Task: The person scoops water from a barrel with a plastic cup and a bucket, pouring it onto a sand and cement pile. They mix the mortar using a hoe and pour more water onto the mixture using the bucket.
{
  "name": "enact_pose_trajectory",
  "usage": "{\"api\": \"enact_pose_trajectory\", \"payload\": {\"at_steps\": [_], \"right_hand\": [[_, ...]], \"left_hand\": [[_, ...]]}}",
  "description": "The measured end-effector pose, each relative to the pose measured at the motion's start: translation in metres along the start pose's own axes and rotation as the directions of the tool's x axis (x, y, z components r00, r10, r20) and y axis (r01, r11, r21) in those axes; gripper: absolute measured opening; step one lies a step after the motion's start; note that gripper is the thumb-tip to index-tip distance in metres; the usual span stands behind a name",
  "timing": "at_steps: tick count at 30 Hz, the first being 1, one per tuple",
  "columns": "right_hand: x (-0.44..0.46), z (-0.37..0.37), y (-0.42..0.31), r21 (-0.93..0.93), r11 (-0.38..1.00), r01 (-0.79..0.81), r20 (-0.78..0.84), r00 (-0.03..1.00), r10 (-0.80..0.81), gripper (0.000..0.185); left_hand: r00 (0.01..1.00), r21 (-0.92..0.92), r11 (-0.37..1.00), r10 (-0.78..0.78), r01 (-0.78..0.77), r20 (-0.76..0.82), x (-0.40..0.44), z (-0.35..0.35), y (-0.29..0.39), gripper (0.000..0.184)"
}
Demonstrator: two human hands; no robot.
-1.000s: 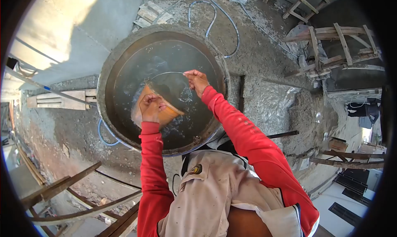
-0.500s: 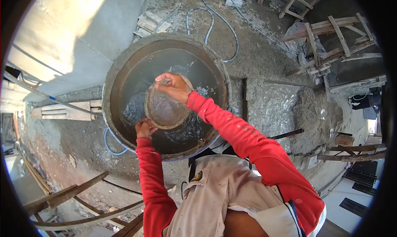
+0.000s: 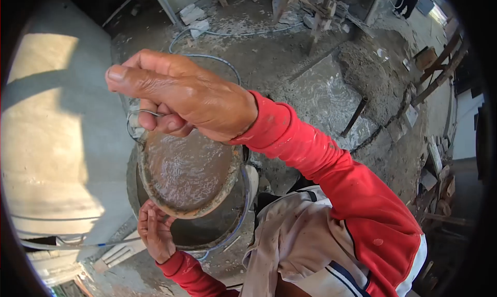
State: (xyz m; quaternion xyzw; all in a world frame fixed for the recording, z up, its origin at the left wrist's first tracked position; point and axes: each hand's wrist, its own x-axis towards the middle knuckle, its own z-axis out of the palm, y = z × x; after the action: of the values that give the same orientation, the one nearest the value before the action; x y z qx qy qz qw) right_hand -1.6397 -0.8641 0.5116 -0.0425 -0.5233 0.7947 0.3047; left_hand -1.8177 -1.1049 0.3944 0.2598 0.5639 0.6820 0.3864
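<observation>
A round bucket [image 3: 207,210] with a dirty, crusted rim is raised above a large water drum [image 3: 135,196], brimming with murky brownish water. Its thin wire handle [image 3: 129,122] runs up into the curled fingers of my right hand [image 3: 178,92], which is closed around it close to the camera. Lower down, my left hand [image 3: 155,232] has its fingers against the bucket's near-left side, just under the rim; part of its grip is hidden behind the bucket. Dark water shows inside the drum beneath the bucket.
A grey plastered wall [image 3: 96,141] rises on the left. Beyond the drum a blue hose [image 3: 217,59] curls across the rough ground. At right lie a wet mortar patch [image 3: 326,95], a dark pipe [image 3: 354,118] standing in it, and a sand heap [image 3: 380,64]. Wooden supports [image 3: 323,17] stand at the back.
The bucket has risen out of the drum's water, full, toward the camera. My right hand has lifted with the handle, and my left hand follows at the bucket's side. The view has turned rightward.
</observation>
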Motion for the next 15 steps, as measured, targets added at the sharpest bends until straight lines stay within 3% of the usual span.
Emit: {"api": "enact_pose_trajectory", "payload": {"at_steps": [2,7,9,10,12,15], "right_hand": [[-0.016,-0.032,-0.027,-0.093,0.987,0.134,-0.026,0.99,-0.137,0.052],[-0.063,-0.128,-0.053,-0.199,0.921,0.335,-0.215,0.902,-0.375,0.05],[-0.084,-0.172,-0.06,-0.42,0.877,0.232,-0.305,0.874,-0.378,0.051],[-0.093,-0.196,-0.061,-0.421,0.875,0.239,-0.323,0.862,-0.391,0.051],[-0.111,-0.246,-0.059,-0.581,0.79,0.194,-0.428,0.753,-0.5,0.048],[-0.149,-0.32,-0.072,-0.617,0.787,-0.01,-0.585,0.675,-0.45,0.049]], "left_hand": [[0.988,0.039,0.999,-0.027,0.021,0.154,0.019,0.038,0.009,0.033],[0.934,0.139,0.97,-0.229,0.198,0.273,0.076,0.141,-0.026,0.04],[0.87,0.161,0.941,-0.336,0.297,0.36,0.103,0.193,-0.055,0.039],[0.827,0.142,0.918,-0.396,0.371,0.398,0.115,0.218,-0.073,0.038],[0.758,0.157,0.88,-0.467,0.448,0.456,0.146,0.269,-0.116,0.032],[0.599,0.19,0.777,-0.593,0.599,0.537,0.193,0.352,-0.182,0.024]]}}
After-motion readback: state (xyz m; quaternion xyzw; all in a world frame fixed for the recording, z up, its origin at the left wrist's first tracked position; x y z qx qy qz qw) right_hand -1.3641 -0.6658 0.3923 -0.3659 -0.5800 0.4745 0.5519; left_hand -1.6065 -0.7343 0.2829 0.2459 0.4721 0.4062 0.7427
